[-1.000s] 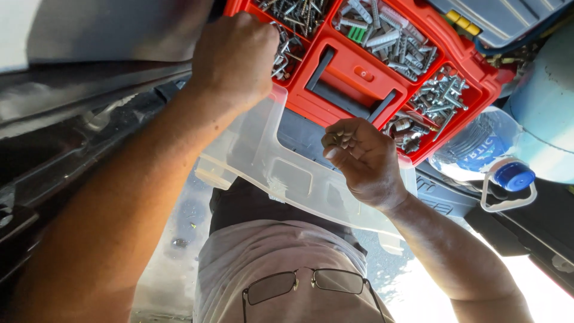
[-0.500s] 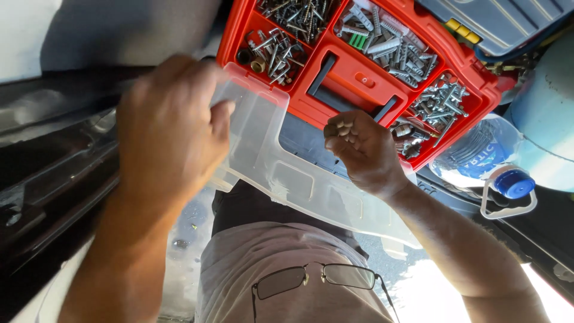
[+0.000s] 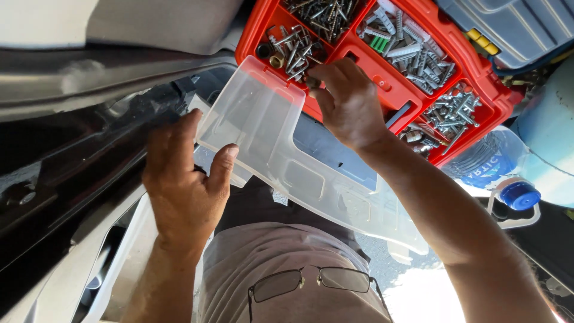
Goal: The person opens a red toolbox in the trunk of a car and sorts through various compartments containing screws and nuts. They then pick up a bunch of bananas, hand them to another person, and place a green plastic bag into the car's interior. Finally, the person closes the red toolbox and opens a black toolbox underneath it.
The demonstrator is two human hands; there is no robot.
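Observation:
An open red organiser case (image 3: pixel 391 90) holds screws, bolts and wall plugs in several compartments. Its clear plastic lid (image 3: pixel 269 131) hangs open toward me. My right hand (image 3: pixel 350 101) reaches into the near left compartment (image 3: pixel 287 51), fingertips pinched on a small screw among the loose ones. My left hand (image 3: pixel 179 179) is at the lid's lower left corner. Its thumb lies on the clear plastic and its fingers run along the lid's left edge, gripping it.
A water bottle with a blue cap (image 3: pixel 519 194) lies right of the case, beside a pale blue cylinder (image 3: pixel 553 137). A grey-blue box (image 3: pixel 508 24) sits behind the case. Dark vehicle panels (image 3: pixel 72 149) fill the left. Glasses (image 3: pixel 311 282) hang from my shirt collar.
My left hand came down from the case's far left compartment to the lid's lower corner. My right hand moved up from the lid's edge into the near left compartment of screws.

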